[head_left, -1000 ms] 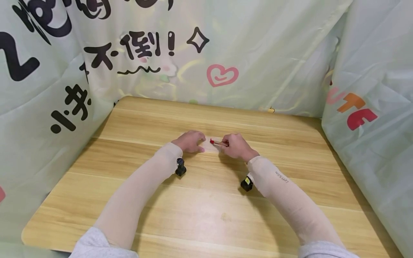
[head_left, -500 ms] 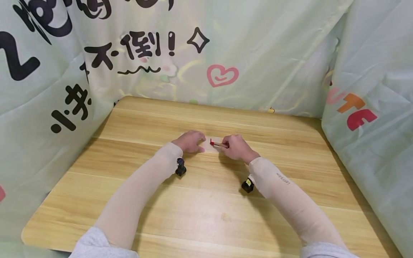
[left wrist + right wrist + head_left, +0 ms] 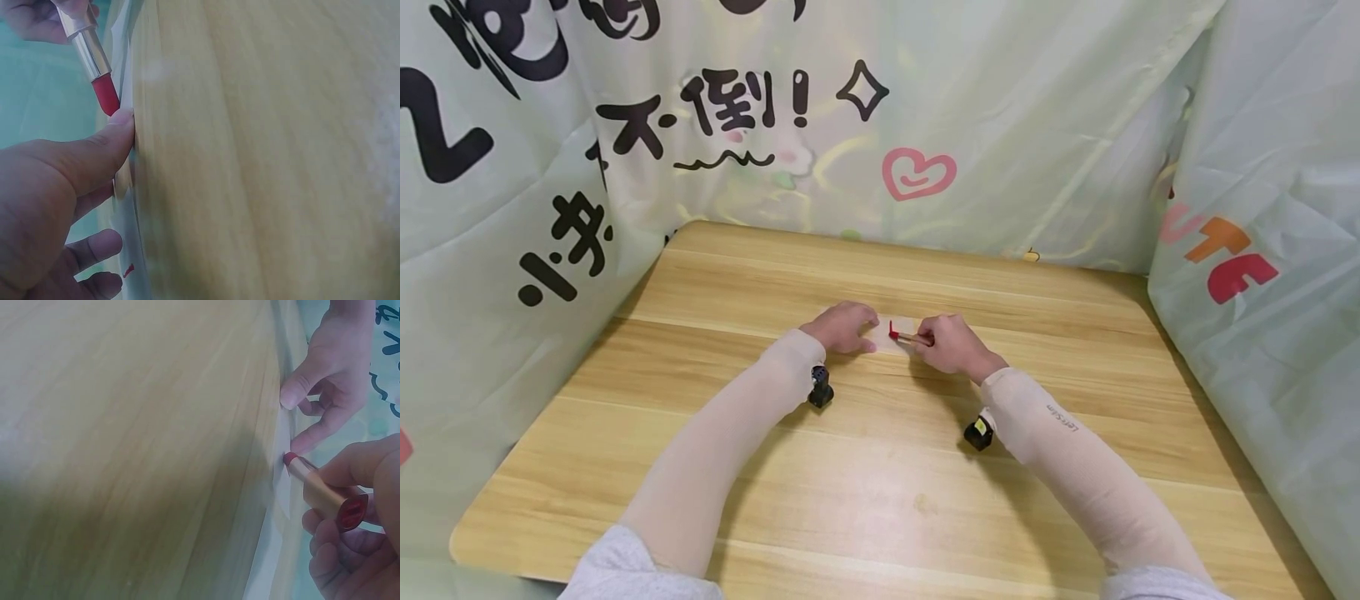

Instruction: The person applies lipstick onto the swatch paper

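Note:
My right hand point(image 3: 953, 344) grips an uncapped red lipstick point(image 3: 322, 492), fingers curled round its gold and silver tube. Its red tip meets a small white sheet of paper point(image 3: 885, 345) on the table, at the near end of a short red line point(image 3: 891, 326). My left hand point(image 3: 844, 327) rests on the sheet's left side, thumb and fingers spread apart. In the left wrist view the lipstick's tip overlaps the thumb's end, and a separate small red mark point(image 3: 129, 270) shows on the paper near the lower fingers.
The wooden table point(image 3: 880, 500) stretches out on all sides of the paper. Printed cloth curtains point(image 3: 1015, 150) hang along its back and both sides. A small black camera point(image 3: 821, 388) is strapped at the left wrist, another camera point(image 3: 978, 432) at the right.
The lipstick's tip has slid a little toward me, and the red line behind it has grown longer. My left hand has stayed in place on the paper.

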Demonstrator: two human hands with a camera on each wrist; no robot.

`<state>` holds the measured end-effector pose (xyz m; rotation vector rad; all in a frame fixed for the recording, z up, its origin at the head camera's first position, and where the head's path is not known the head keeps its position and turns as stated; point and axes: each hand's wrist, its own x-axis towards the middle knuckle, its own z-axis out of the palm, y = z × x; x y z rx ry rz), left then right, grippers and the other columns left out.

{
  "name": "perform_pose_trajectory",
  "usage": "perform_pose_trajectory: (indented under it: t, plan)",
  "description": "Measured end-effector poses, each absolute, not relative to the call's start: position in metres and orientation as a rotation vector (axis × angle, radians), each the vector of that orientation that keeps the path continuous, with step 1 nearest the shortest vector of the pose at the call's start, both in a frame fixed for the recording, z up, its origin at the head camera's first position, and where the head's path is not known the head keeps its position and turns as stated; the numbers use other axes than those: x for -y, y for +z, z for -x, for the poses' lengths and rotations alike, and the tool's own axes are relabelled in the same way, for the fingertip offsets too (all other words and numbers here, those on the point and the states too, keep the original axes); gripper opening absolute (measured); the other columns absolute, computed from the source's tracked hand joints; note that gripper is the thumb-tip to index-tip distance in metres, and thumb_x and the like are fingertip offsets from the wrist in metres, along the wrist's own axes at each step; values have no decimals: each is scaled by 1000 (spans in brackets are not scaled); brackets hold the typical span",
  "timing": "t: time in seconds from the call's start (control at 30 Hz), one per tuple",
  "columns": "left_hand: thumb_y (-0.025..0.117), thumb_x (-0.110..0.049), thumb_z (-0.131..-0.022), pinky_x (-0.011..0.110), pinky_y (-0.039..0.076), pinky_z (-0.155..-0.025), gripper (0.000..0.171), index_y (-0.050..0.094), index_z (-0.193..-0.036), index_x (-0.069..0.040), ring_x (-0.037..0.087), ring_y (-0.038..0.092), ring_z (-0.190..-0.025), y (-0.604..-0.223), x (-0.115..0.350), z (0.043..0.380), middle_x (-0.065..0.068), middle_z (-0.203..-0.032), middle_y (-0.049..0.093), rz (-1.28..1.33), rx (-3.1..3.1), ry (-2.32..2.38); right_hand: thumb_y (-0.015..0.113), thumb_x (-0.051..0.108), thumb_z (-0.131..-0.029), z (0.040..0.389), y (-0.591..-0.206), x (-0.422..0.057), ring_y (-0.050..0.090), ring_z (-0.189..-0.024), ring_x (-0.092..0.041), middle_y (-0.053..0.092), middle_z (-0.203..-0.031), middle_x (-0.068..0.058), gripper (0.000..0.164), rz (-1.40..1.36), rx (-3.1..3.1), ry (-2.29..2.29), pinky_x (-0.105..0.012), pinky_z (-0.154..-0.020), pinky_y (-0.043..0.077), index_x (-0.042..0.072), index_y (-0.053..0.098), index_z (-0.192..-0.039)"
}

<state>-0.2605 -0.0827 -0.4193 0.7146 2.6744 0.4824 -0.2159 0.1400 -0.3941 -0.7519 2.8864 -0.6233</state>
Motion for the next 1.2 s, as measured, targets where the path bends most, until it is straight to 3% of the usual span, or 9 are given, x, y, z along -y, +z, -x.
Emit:
perform_pose_trajectory:
  t: [1.2]
  plan:
    - [69, -32, -91, 40, 27, -114, 52, 55, -135, -7, 28, 37, -136, -417, 84, 259, 9, -146, 46, -752, -2674, 483, 68, 13, -88, 208, -389, -143, 51, -59, -13, 59, -68, 0, 10, 796, -2855, -586, -28, -58, 45, 4, 68, -85]
